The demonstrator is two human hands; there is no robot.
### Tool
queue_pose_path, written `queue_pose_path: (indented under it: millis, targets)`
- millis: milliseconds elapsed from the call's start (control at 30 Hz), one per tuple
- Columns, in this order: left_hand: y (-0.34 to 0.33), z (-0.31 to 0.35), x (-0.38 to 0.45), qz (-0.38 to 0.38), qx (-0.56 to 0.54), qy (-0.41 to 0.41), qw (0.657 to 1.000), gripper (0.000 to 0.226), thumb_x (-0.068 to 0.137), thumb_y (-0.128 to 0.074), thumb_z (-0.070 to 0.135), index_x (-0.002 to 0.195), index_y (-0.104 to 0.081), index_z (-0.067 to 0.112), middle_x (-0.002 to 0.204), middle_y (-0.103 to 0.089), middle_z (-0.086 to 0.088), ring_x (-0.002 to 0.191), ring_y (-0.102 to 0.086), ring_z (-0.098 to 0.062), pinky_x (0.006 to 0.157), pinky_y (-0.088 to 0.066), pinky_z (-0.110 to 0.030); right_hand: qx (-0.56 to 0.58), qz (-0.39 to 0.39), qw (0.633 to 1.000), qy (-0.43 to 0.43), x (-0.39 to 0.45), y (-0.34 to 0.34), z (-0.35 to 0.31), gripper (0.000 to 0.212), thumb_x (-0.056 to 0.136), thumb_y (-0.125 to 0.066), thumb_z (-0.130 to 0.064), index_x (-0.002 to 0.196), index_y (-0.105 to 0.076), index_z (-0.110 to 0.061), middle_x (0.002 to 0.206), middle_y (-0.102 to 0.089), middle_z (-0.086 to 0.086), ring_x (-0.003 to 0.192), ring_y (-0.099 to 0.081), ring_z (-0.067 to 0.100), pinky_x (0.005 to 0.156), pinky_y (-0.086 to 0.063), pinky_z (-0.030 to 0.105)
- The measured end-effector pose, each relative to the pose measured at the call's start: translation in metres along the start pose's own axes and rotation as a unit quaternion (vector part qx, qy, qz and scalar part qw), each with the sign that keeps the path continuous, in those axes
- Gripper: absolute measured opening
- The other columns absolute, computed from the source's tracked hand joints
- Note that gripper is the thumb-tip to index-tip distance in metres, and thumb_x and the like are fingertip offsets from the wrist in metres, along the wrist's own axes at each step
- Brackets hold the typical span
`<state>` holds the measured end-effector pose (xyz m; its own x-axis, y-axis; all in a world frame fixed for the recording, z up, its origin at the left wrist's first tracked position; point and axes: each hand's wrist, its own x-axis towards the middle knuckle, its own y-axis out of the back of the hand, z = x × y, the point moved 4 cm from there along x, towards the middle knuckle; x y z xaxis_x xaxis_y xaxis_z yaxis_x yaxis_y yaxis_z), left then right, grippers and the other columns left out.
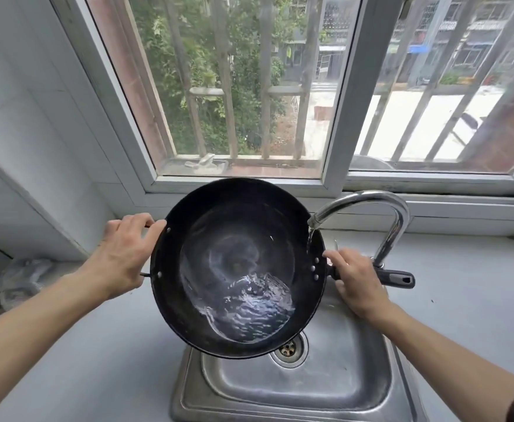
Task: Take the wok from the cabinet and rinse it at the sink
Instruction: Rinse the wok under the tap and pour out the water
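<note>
Over one sink point(334, 388): one wok point(237, 266), two hands.

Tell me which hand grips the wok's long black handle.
The right hand; the left hand holds the small loop handle of the black round wok.

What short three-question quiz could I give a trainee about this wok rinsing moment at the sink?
1. True or false: water runs from the faucet into the wok.
2. Which hand grips the long black handle? A) left hand B) right hand
3. Fill in: the water has pooled on the wok's ____ side, the one toward the person.

Key: 1 true. 2 B; the left hand holds the small loop handle on the opposite rim. 3 near, with the wok held above the sink and partly covering the drain.
</note>
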<state>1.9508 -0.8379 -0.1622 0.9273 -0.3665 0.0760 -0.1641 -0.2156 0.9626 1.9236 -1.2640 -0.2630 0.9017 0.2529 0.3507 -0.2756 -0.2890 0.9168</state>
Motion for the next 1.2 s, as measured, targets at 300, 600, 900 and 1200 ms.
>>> queue_pose_path:
  millis: [300,600,900,1200]
  targets:
    - [-0.001,-0.005,0.001,0.056,-0.024,0.009,0.998,0.110,0.032,-0.079,-0.010,0.134,-0.043,0.011,0.115,-0.044,-0.012,0.103,-0.048,-0.034,0.082,-0.032,-0.045,-0.003,0.001,1.000,-0.007,0.008,-0.004,-0.008,0.079,0.042,-0.079,0.008,0.109,-0.048,-0.021,0.088,-0.053,-0.001,0.077,-0.052,0.025,0.063,-0.032,0.033]
    - [-0.024,-0.003,-0.002,0.018,-0.045,0.002,0.999,0.114,0.025,-0.081,0.000,0.133,-0.044,0.013,0.114,-0.045,-0.009,0.098,-0.051,-0.034,0.082,-0.041,-0.047,-0.008,-0.019,1.000,0.009,0.001,-0.004,-0.003,0.074,0.047,-0.081,0.003,0.110,-0.053,-0.021,0.088,-0.053,-0.002,0.080,-0.047,0.023,0.062,-0.040,0.036]
    - [-0.074,0.041,-0.012,-0.076,-0.104,-0.022,0.991,0.115,0.026,-0.081,0.014,0.134,-0.042,0.020,0.115,-0.043,-0.004,0.103,-0.050,-0.029,0.083,-0.035,-0.037,-0.025,-0.074,0.997,0.010,-0.041,0.009,0.020,0.076,0.044,-0.075,0.008,0.112,-0.054,-0.019,0.087,-0.061,0.004,0.075,-0.059,0.031,0.057,-0.048,0.040]
    - [-0.098,0.078,-0.017,-0.129,-0.112,-0.048,0.984,0.108,0.033,-0.078,0.022,0.133,-0.039,0.021,0.116,-0.046,-0.005,0.100,-0.052,-0.030,0.081,-0.034,-0.034,-0.040,-0.130,0.990,-0.032,-0.084,0.006,0.035,0.082,0.046,-0.074,0.010,0.117,-0.054,-0.026,0.095,-0.060,-0.004,0.084,-0.055,0.023,0.065,-0.035,0.030]
